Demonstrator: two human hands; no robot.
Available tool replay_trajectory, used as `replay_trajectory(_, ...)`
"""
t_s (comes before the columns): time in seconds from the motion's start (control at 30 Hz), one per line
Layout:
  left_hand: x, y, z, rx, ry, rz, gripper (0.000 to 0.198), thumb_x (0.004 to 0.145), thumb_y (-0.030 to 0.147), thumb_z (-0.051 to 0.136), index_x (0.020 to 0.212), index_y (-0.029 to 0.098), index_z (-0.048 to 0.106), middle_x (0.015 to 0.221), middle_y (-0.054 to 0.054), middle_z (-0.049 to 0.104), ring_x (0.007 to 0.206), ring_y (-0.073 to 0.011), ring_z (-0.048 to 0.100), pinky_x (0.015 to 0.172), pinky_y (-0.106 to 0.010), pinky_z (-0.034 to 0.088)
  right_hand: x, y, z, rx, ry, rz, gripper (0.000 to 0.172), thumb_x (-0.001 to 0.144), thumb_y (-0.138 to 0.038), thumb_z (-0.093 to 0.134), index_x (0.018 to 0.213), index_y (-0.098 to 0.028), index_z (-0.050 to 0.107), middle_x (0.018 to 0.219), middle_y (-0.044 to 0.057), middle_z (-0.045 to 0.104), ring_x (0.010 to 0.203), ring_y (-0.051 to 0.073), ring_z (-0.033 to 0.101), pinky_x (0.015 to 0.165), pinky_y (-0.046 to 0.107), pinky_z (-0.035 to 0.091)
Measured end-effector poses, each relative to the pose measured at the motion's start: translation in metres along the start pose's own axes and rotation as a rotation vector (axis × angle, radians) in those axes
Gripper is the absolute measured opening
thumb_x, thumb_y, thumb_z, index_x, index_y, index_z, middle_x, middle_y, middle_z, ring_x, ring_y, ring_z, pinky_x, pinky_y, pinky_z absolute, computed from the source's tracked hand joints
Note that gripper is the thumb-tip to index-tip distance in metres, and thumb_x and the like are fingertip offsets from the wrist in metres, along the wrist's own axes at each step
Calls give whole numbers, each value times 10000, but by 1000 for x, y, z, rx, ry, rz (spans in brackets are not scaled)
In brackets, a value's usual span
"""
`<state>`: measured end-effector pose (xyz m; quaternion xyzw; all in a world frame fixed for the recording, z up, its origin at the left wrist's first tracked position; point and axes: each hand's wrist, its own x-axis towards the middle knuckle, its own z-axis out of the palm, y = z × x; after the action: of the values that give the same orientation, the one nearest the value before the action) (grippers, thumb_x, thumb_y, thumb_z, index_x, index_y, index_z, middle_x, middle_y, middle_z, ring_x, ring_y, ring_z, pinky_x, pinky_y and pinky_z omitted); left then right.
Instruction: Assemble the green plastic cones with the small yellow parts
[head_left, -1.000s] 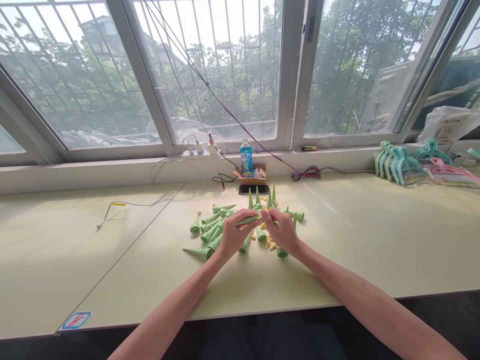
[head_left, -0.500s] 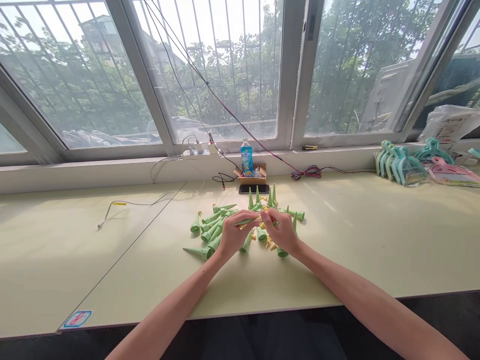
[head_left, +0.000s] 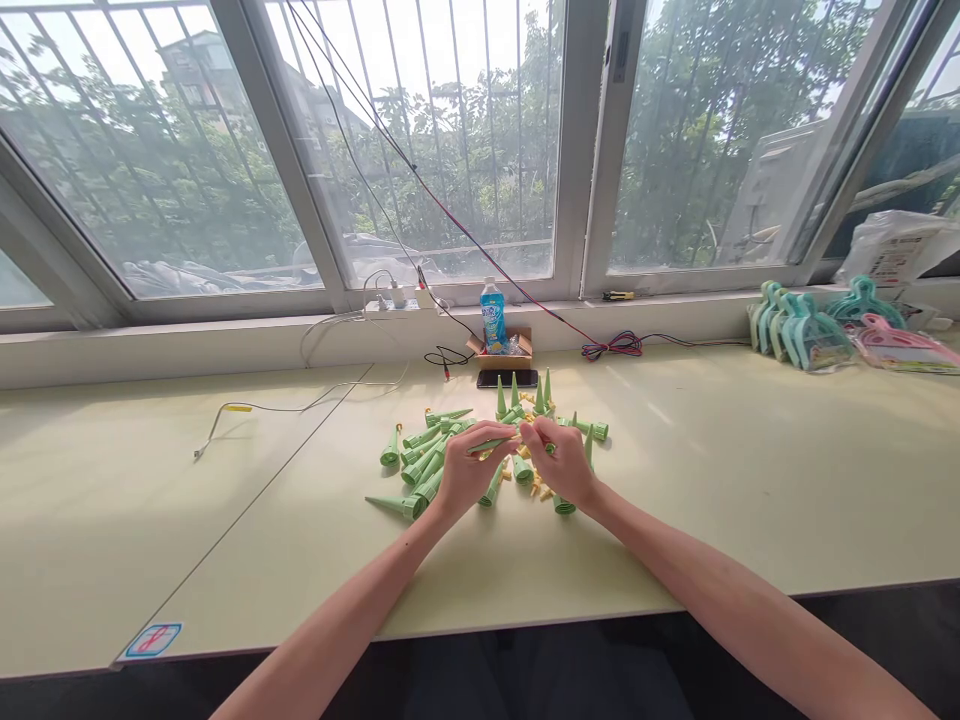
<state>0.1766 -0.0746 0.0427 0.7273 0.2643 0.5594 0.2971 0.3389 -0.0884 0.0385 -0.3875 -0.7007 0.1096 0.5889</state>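
My left hand is closed around a green plastic watering spike, held at a slant above the pile. At the right end of that spike, the fingers of my right hand are pinched together; whatever sits between them is hidden. Both hands nearly touch. Left of my hands, several green spikes lie heaped on their sides. Beyond them a few spikes stand point up. Small yellow valve pieces are scattered below and behind my right hand.
A black phone lies in front of a small cardboard box with a blue bottle. A coiled cable and a thin white cable rest on the table. Bagged teal dustpan-like items stand far right.
Almost nothing differs. Both hands stay in the same place over the pile, with the watering spike still in the left hand.
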Motion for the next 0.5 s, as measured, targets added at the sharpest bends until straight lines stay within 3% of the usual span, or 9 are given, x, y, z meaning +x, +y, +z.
replay_trajectory(0.5,2,3,0,40,16,-54,210,805,360,729,932,193,748,956,-72,707,844,-180,699,698,-295,640,1,-1,1,-35,-12,40,479,985,-493,389,610,-218,278,514,-58,276,475,92,268,462,227,268)
